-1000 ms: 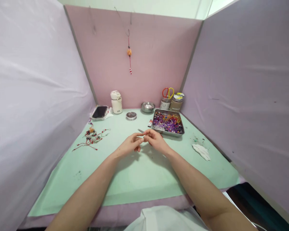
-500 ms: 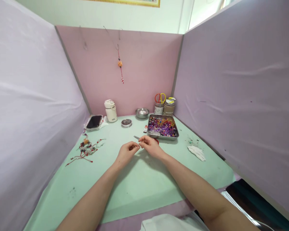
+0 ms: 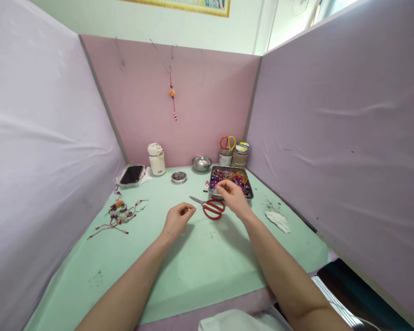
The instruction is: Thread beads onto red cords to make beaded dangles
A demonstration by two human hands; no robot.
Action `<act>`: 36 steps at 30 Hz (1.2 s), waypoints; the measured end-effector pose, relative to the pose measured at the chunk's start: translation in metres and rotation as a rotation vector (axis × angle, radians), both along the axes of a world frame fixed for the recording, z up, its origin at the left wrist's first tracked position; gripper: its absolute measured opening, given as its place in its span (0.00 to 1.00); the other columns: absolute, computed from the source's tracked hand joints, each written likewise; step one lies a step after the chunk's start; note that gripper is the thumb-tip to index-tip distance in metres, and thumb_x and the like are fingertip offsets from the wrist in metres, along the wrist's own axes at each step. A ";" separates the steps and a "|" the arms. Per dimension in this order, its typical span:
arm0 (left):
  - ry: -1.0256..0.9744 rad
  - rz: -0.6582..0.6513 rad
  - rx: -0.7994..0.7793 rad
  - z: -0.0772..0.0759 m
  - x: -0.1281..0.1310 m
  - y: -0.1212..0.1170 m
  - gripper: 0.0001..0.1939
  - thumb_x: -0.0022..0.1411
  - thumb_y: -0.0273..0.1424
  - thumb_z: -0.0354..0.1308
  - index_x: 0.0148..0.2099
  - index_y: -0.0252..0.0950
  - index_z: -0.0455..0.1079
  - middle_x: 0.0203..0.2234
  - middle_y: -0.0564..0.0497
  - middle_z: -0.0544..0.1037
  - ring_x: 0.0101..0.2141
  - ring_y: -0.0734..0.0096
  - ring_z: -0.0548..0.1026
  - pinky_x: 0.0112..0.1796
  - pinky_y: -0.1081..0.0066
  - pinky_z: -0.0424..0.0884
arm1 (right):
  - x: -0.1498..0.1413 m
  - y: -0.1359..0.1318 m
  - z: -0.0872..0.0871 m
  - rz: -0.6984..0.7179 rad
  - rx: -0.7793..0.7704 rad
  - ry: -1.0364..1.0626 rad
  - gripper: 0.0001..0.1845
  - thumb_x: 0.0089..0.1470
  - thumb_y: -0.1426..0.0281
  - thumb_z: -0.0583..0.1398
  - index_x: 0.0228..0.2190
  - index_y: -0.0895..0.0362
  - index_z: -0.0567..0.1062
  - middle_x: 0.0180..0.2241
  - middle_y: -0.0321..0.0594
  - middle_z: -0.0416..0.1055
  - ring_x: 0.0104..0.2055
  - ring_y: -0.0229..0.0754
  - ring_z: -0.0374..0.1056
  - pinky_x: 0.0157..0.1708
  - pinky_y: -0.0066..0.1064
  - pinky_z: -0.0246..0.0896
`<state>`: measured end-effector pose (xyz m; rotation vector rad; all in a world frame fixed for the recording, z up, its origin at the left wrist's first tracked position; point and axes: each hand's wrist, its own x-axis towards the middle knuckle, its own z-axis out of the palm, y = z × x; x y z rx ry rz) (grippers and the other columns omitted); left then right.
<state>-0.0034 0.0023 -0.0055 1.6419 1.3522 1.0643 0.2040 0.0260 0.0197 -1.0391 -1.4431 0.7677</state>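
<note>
My left hand (image 3: 178,219) is over the green tabletop with thumb and fingertips pinched together. Whatever it grips is too small to make out, though a faint thin line shows near the fingertips. My right hand (image 3: 233,196) is also in a pinch, over the front of a metal tray (image 3: 251,192) of mostly purple beads (image 3: 222,176). What lies between its fingertips cannot be made out. Between the hands, on the table, are red-handled scissors (image 3: 204,203), blades pointing left and slightly parted, touched by neither hand.
Strung bead cords (image 3: 119,214) lie at left, below a phone (image 3: 132,174). Along the back stand a white bottle (image 3: 157,161), a round dish (image 3: 179,177), a metal bowl (image 3: 202,164), a can with scissors (image 3: 225,158) and a jar (image 3: 240,156). White gloves (image 3: 278,221) lie right. A beaded charm (image 3: 172,93) hangs behind.
My right hand has moved right and away from the left hand, up to the tray's front. The scissors are now uncovered. My left hand stays almost in place. The view has tilted slightly.
</note>
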 end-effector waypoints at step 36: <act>0.000 0.043 0.001 0.000 0.002 0.000 0.12 0.52 0.39 0.57 0.31 0.35 0.73 0.16 0.58 0.62 0.21 0.75 0.59 0.26 0.73 0.57 | 0.019 0.066 0.011 -0.243 -0.114 -0.977 0.11 0.51 0.72 0.53 0.33 0.57 0.75 0.35 0.43 0.75 0.39 0.44 0.68 0.40 0.35 0.52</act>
